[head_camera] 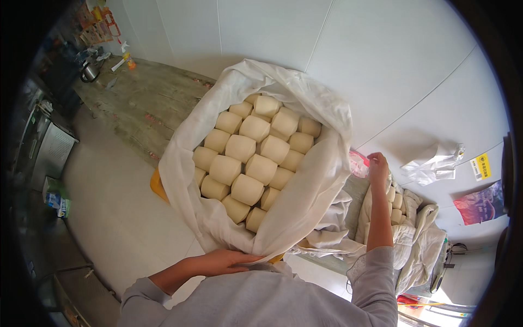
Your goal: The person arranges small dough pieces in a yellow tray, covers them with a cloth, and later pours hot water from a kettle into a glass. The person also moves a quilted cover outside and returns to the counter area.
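Note:
Steamed buns [247, 151] lie stacked in a large container lined with white cloth [186, 143], in the middle of the view. A yellow edge [157, 184] of the container shows beneath the cloth at the left. My left hand [224, 262] rests at the near rim, with a fold of the cloth under its fingers. To the right of the container, my right hand [378, 164] is raised beside a pink-and-white plastic bag [359, 164]; whether it touches the bag cannot be told. Below that hand, more buns [395, 204] lie in a quilted cloth [363, 218].
A long table [139, 106] runs along the wall, with a steel kettle [89, 72] and a spray bottle [129, 60] at its far end. Clear plastic bags [433, 165] hang on the wall at right. Crumpled cloth [333, 216] lies between the two batches.

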Motion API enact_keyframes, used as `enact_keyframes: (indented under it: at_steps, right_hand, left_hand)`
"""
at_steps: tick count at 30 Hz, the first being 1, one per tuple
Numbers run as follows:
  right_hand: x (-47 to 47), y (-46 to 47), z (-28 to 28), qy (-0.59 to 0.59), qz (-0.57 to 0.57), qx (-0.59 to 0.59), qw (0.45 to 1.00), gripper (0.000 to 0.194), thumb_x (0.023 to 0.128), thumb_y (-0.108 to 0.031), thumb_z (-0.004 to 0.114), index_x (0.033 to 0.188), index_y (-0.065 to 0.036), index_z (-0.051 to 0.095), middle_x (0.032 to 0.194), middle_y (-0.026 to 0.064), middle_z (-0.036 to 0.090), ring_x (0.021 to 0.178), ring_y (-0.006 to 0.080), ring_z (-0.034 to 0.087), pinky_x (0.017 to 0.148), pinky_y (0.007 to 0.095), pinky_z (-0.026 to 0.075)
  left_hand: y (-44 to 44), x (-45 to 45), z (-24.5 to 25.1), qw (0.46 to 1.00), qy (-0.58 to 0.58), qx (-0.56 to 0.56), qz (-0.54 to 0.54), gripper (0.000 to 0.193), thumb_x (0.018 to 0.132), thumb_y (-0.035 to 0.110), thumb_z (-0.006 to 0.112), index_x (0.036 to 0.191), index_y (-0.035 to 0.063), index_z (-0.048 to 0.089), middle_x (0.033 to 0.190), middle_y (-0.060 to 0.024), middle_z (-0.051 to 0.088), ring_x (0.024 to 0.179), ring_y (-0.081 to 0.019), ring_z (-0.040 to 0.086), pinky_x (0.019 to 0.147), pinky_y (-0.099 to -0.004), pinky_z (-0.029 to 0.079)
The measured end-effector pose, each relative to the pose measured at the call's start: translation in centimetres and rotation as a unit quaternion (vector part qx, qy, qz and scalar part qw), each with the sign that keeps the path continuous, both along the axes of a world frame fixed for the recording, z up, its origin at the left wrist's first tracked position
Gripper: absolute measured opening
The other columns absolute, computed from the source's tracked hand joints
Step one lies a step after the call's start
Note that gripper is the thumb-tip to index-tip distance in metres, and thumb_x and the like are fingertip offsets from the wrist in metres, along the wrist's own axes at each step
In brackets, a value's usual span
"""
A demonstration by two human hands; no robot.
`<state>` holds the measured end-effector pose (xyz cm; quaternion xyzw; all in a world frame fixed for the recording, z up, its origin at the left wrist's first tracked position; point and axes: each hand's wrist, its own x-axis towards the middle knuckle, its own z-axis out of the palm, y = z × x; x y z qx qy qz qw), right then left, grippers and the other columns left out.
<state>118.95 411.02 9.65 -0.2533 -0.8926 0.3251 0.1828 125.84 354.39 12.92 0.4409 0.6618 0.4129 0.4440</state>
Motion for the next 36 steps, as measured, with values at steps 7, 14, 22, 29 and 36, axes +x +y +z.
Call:
enact_keyframes:
  at_steps: [7, 14, 22, 29, 36]
  right_hand:
    - [-10.6, -6.3, -2.1, 0.045, 0.198, 0.116, 0.972, 0.045, 0.089, -0.025, 0.07, 0.133, -0.016, 0.065, 0.154, 0.0216, 0.046, 0.136, 0.0412, 0.049, 0.109, 0.0488, 0.045]
    - [-13.0, -7.5, -4.1, 0.1, -0.091, 0.011, 0.991, 0.062, 0.09, -0.024, 0.066, 0.149, -0.014, 0.048, 0.152, 0.0278, 0.041, 0.134, 0.047, 0.047, 0.104, 0.0587, 0.043]
    - [8.5, -5.3, -8.7, 0.109, -0.054, 0.162, 0.979, 0.042, 0.087, -0.014, 0.068, 0.128, -0.013, 0.059, 0.138, 0.012, 0.056, 0.125, 0.0329, 0.054, 0.102, 0.049, 0.042]
    - [30.3, 12.2, -12.2, -0.307, -0.202, 0.299, 0.881, 0.032, 0.09, -0.006, 0.058, 0.119, -0.013, 0.068, 0.134, 0.0072, 0.063, 0.137, 0.0267, 0.049, 0.114, 0.0518, 0.035]
    - [40.5, 13.7, -7.3, -0.159, -0.059, 0.346, 0.923, 0.012, 0.077, -0.009, 0.067, 0.09, -0.011, 0.067, 0.091, 0.008, 0.067, 0.11, 0.0311, 0.058, 0.115, 0.0463, 0.035]
  left_hand:
    - [-2.2, 2.3, 0.1, 0.94, -0.127, -0.069, 0.308, 0.025, 0.104, 0.018, 0.059, 0.122, 0.0022, 0.067, 0.11, -0.0055, 0.073, 0.107, -0.0149, 0.066, 0.096, -0.0315, 0.05]
    - [-1.0, 1.7, 1.7, 0.743, 0.058, -0.081, 0.662, 0.024, 0.105, 0.013, 0.055, 0.126, 0.0038, 0.058, 0.113, -0.0063, 0.066, 0.096, -0.0142, 0.064, 0.078, -0.0287, 0.051]
    - [9.4, 3.1, 2.8, 0.822, 0.319, 0.102, 0.461, 0.029, 0.099, 0.002, 0.056, 0.128, 0.0017, 0.058, 0.129, -0.0138, 0.059, 0.108, -0.0221, 0.061, 0.081, -0.0333, 0.052]
    - [23.1, 6.4, 1.1, 0.939, 0.181, 0.159, 0.244, 0.017, 0.095, -0.001, 0.062, 0.112, -0.0001, 0.065, 0.109, -0.0143, 0.067, 0.094, -0.0242, 0.067, 0.076, -0.0317, 0.055]
    - [40.6, 11.5, -6.2, 0.956, 0.243, 0.149, 0.075, 0.046, 0.086, -0.001, 0.067, 0.131, 0.0026, 0.058, 0.132, -0.0173, 0.059, 0.123, -0.0334, 0.058, 0.102, -0.0438, 0.048]
